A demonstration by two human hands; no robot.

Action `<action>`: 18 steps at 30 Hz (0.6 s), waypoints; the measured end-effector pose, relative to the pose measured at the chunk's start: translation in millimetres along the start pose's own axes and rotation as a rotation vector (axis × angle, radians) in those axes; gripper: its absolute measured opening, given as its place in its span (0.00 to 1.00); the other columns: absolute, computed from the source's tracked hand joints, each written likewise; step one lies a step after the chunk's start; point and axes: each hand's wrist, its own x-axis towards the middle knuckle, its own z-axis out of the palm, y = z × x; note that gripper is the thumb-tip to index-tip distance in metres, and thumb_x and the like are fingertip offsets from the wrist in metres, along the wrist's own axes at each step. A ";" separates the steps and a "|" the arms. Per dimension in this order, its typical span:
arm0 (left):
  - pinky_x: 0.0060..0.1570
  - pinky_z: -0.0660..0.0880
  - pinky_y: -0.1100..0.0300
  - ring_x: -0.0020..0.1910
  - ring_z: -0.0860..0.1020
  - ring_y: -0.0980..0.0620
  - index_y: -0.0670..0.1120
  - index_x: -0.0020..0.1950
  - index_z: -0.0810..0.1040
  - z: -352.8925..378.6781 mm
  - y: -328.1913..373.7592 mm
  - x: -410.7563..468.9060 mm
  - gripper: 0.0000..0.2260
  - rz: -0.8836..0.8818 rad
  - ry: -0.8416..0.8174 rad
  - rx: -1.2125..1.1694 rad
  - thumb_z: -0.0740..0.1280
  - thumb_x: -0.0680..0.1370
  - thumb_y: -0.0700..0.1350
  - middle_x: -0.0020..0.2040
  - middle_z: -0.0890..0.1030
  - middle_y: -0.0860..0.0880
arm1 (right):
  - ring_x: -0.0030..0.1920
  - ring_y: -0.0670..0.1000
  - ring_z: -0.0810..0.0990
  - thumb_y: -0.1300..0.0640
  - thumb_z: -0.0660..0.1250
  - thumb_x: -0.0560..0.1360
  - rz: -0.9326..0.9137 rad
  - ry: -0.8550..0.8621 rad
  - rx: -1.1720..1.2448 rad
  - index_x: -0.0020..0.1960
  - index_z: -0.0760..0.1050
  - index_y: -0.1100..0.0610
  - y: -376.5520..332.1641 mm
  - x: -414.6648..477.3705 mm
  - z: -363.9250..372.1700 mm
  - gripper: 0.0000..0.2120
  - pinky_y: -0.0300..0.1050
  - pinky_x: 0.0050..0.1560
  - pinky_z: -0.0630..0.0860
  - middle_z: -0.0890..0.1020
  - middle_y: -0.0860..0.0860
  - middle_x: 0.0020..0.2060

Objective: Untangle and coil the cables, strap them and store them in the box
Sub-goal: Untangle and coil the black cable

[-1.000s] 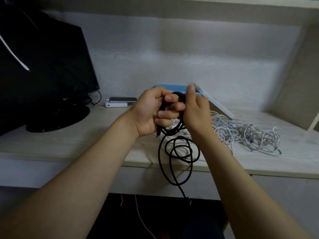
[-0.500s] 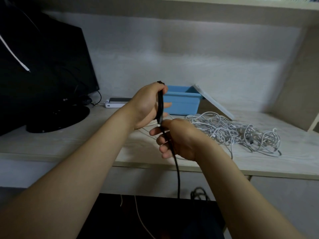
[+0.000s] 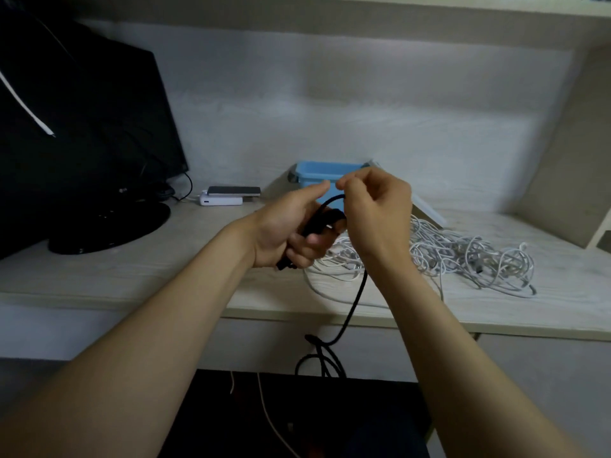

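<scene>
1. Left hand (image 3: 284, 226): fingers curled round a small coil of thin black round cable (image 3: 355, 299), thumb stretched forward above it.
2. Right hand (image 3: 377, 216): fingers curled in, tips pinching the cable's top loop just beside the left thumb.
3. The cable's free run drops below the right wrist, crosses the front edge of the pale wood-grain desk (image 3: 132, 276) and hangs in loose loops under it.
4. Tangle of thin white cables (image 3: 463, 259) lies on the desk, right of the hands.
5. Open light-blue plastic box (image 3: 317, 173) stands behind the hands, near the wall.
6. Black monitor (image 3: 82, 127) at far left.
</scene>
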 end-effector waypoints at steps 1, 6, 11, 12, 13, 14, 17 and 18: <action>0.24 0.51 0.66 0.21 0.55 0.59 0.47 0.44 0.72 3.0 1.4 1.0 0.24 -0.015 -0.034 -0.009 0.51 0.85 0.64 0.28 0.61 0.52 | 0.27 0.47 0.75 0.54 0.65 0.73 -0.013 0.007 -0.005 0.42 0.82 0.55 5.4 0.4 1.1 0.08 0.51 0.31 0.76 0.77 0.46 0.25; 0.20 0.54 0.67 0.20 0.57 0.61 0.50 0.42 0.68 9.5 4.6 -1.9 0.15 0.000 -0.120 -0.095 0.52 0.87 0.52 0.27 0.62 0.55 | 0.33 0.47 0.79 0.58 0.59 0.72 0.050 -0.079 0.103 0.42 0.82 0.55 23.8 -1.3 3.2 0.12 0.47 0.37 0.75 0.81 0.46 0.28; 0.22 0.54 0.66 0.23 0.55 0.58 0.49 0.45 0.68 3.1 2.4 -4.8 0.10 0.110 -0.203 -0.279 0.51 0.81 0.49 0.36 0.73 0.50 | 0.31 0.50 0.72 0.60 0.58 0.78 0.302 -0.212 0.089 0.41 0.79 0.57 28.2 0.0 1.8 0.13 0.43 0.31 0.67 0.77 0.50 0.29; 0.23 0.54 0.65 0.23 0.56 0.58 0.48 0.45 0.68 1.9 4.0 -5.1 0.09 0.152 -0.190 -0.318 0.52 0.80 0.49 0.40 0.75 0.49 | 0.28 0.49 0.69 0.61 0.56 0.80 0.389 -0.249 0.108 0.44 0.79 0.58 27.9 -1.1 1.2 0.13 0.42 0.28 0.64 0.74 0.50 0.27; 0.24 0.54 0.65 0.23 0.57 0.58 0.48 0.45 0.68 0.7 6.2 -4.5 0.08 0.199 -0.163 -0.355 0.53 0.79 0.49 0.43 0.76 0.47 | 0.26 0.48 0.67 0.62 0.55 0.82 0.440 -0.282 0.105 0.46 0.78 0.58 28.6 -3.2 2.0 0.14 0.41 0.27 0.62 0.72 0.50 0.27; 0.25 0.55 0.64 0.23 0.59 0.58 0.48 0.45 0.68 0.0 9.0 -3.0 0.07 0.246 -0.125 -0.388 0.54 0.77 0.49 0.46 0.78 0.46 | 0.25 0.48 0.66 0.62 0.53 0.83 0.454 -0.308 0.072 0.46 0.76 0.58 30.4 -6.0 3.3 0.14 0.40 0.26 0.61 0.72 0.51 0.29; 0.25 0.62 0.63 0.26 0.66 0.55 0.46 0.45 0.69 0.6 17.3 0.4 0.06 0.363 0.015 -0.441 0.54 0.75 0.46 0.55 0.81 0.41 | 0.26 0.52 0.71 0.62 0.52 0.83 0.403 -0.412 -0.155 0.45 0.74 0.58 28.1 -14.7 7.6 0.13 0.45 0.26 0.70 0.73 0.56 0.33; 0.27 0.67 0.62 0.29 0.71 0.53 0.46 0.45 0.69 1.6 18.8 1.6 0.06 0.381 0.080 -0.425 0.53 0.77 0.45 0.58 0.81 0.39 | 0.26 0.54 0.74 0.62 0.52 0.82 0.429 -0.484 -0.209 0.46 0.74 0.59 22.6 -17.6 8.0 0.13 0.47 0.26 0.74 0.74 0.57 0.34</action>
